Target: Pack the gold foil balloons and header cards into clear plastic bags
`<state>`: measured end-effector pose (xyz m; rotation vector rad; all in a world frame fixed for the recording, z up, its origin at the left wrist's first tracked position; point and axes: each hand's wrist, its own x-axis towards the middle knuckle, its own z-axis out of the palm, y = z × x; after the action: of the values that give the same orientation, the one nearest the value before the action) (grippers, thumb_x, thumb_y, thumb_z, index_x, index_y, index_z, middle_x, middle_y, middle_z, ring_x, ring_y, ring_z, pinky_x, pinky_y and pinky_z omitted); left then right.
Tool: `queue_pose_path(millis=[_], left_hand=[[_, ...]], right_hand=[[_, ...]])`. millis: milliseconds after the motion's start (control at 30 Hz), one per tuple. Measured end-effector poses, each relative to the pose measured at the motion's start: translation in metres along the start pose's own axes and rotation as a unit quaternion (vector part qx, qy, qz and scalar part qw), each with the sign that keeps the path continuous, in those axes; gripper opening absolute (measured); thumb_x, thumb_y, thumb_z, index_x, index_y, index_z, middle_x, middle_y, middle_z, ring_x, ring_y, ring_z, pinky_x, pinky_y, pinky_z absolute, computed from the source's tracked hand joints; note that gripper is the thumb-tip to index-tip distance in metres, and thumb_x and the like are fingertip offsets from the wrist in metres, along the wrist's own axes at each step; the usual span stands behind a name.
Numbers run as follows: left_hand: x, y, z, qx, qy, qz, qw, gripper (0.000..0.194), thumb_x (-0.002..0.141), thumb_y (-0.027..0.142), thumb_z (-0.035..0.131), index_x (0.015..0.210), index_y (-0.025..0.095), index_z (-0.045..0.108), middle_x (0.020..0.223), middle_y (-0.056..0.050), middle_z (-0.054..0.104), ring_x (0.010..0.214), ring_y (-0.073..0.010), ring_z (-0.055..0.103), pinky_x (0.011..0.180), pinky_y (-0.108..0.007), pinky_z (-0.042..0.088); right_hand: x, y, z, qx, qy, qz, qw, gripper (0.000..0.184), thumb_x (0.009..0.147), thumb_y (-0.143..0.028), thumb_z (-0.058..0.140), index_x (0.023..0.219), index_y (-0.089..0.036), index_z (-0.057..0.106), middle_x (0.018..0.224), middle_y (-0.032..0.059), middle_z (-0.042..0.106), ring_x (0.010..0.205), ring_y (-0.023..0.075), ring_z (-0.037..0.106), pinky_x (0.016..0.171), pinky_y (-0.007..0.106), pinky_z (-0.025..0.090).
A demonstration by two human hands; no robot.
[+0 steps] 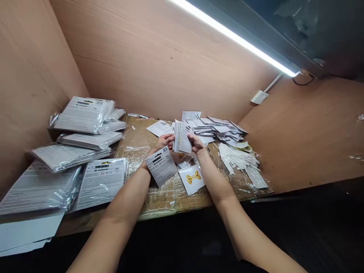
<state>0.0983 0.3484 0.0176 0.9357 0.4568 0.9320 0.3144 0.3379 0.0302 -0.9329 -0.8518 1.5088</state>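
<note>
Here, in the head view, the left hand (162,146) and right hand (197,146) grip a fanned stack of white cards (179,136) upright between curled fingers (191,139), above a taped cardboard counter (159,203). A loose card (160,166) lies under the left wrist, near a gold-printed card (192,179); plastic-wrapped packs (82,114) lie further left.

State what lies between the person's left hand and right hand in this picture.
In the head view, a fanned bundle of white printed cards stands between the left hand and the right hand, which grips it.
</note>
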Motion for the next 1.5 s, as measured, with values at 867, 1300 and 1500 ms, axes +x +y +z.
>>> queue_pose_path(millis=[867,1300,1500], left_hand=[[0.013,-0.01,-0.008,0.133,0.055,0.096,0.985,0.042,0.077,0.053,0.077,0.096,0.016,0.077,0.101,-0.01,0.08,0.1,-0.0299,0.073,0.095,-0.041,0.059],[0.013,-0.004,-0.024,0.172,0.347,0.249,0.888,0.03,0.08,0.044,0.073,0.096,0.019,0.07,0.096,-0.005,0.076,0.088,-0.021,0.069,0.08,-0.03,0.056],[0.002,-0.002,0.0,0.2,0.23,0.257,0.917,0.034,0.087,0.051,0.071,0.093,0.018,0.075,0.095,-0.007,0.078,0.089,-0.024,0.069,0.084,-0.034,0.057]], right_hand=[[0.014,0.02,-0.005,-0.014,0.041,0.003,0.999,0.04,0.071,-0.03,0.093,0.101,-0.022,0.068,0.089,0.005,0.083,0.102,0.0305,0.08,0.097,0.048,0.068],[-0.01,-0.042,-0.004,-0.347,0.275,-0.248,0.862,0.075,0.075,-0.038,0.092,0.139,-0.019,0.057,0.149,0.0216,0.062,0.141,0.034,0.058,0.115,0.05,0.052],[0.007,-0.004,0.026,-0.147,0.041,-0.112,0.982,0.054,0.074,-0.037,0.094,0.118,-0.021,0.068,0.117,0.0077,0.081,0.11,0.0244,0.075,0.104,0.039,0.061]])
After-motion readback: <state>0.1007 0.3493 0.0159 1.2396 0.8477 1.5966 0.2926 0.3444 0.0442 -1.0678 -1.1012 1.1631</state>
